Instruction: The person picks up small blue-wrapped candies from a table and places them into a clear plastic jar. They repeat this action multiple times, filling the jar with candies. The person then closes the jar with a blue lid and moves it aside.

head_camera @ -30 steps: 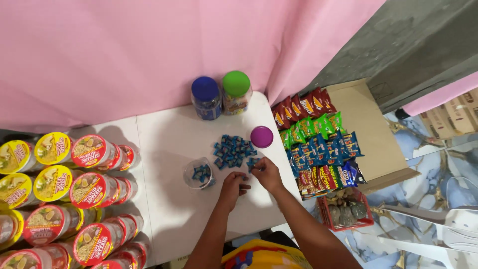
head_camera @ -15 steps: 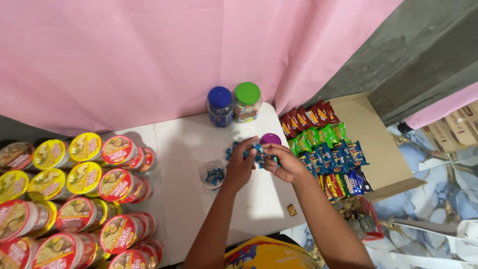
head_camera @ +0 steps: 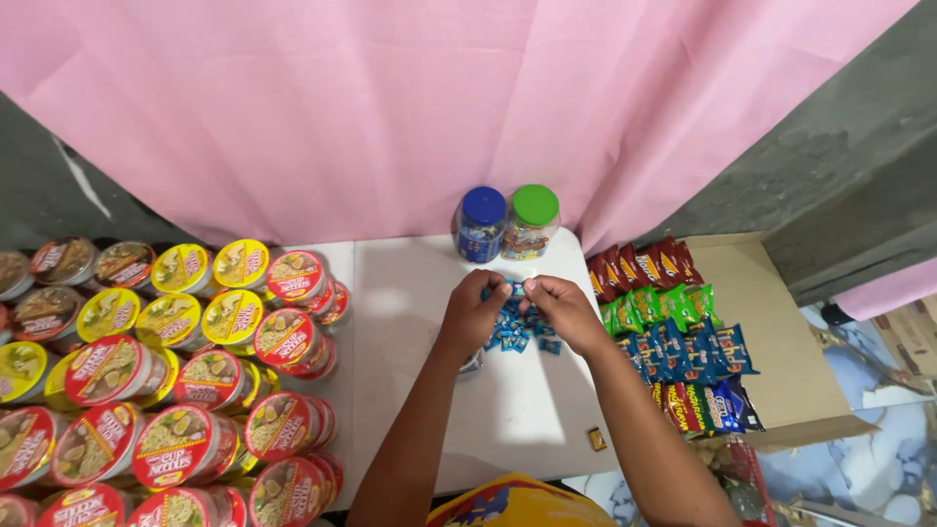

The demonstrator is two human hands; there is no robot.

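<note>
My left hand [head_camera: 473, 312] and my right hand [head_camera: 563, 306] meet above a pile of small blue wrapped candies [head_camera: 517, 329] on the white table [head_camera: 410, 303]. Both hands pinch one blue candy [head_camera: 518, 288] between their fingertips. A small clear jar [head_camera: 472, 363] is mostly hidden under my left wrist. Behind the pile stand a blue-lidded jar [head_camera: 482, 224] and a green-lidded jar [head_camera: 532, 222].
Stacked cup noodles with red and yellow lids [head_camera: 166, 371] fill the left side. A cardboard box [head_camera: 771, 322] at the right holds red, green and blue snack packets [head_camera: 673, 332]. A small brown candy [head_camera: 596, 439] lies near the table's front edge. A pink curtain [head_camera: 390, 107] hangs behind.
My hands have risen from the table edge of the pile and come together over it, holding one candy between them. The view has shifted; the purple lid is hidden now.
</note>
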